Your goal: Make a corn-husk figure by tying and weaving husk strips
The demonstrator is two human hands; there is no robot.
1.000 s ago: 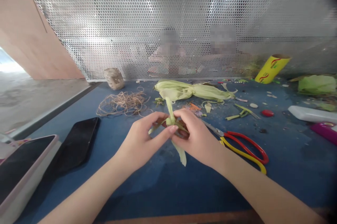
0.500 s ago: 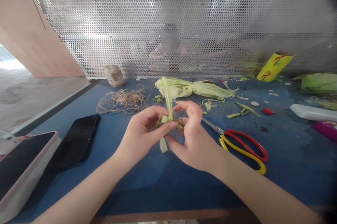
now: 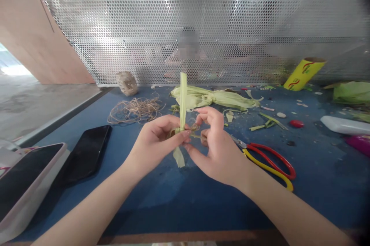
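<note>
My left hand (image 3: 154, 144) pinches a narrow strip of green corn husk (image 3: 183, 97) that stands upright, one end pointing up and a short end hanging below my fingers. My right hand (image 3: 215, 142) is beside it, fingers curled around thin tan twine (image 3: 194, 127) wound at the strip's middle. Both hands hover just above the blue table (image 3: 179, 199).
Red and yellow scissors (image 3: 268, 159) lie right of my hands. A husk bundle (image 3: 219, 99) and a twine tangle (image 3: 134, 109) lie behind. A black phone (image 3: 86, 153) and a tablet (image 3: 23, 178) sit left. Yellow roll (image 3: 303, 73), white tube (image 3: 343, 124), scraps at right. A perforated metal screen (image 3: 202, 15) stands behind.
The husk strip has been turned upright and now sticks up higher. My right hand's fingers have shifted from covering the knot to working the twine beside it.
</note>
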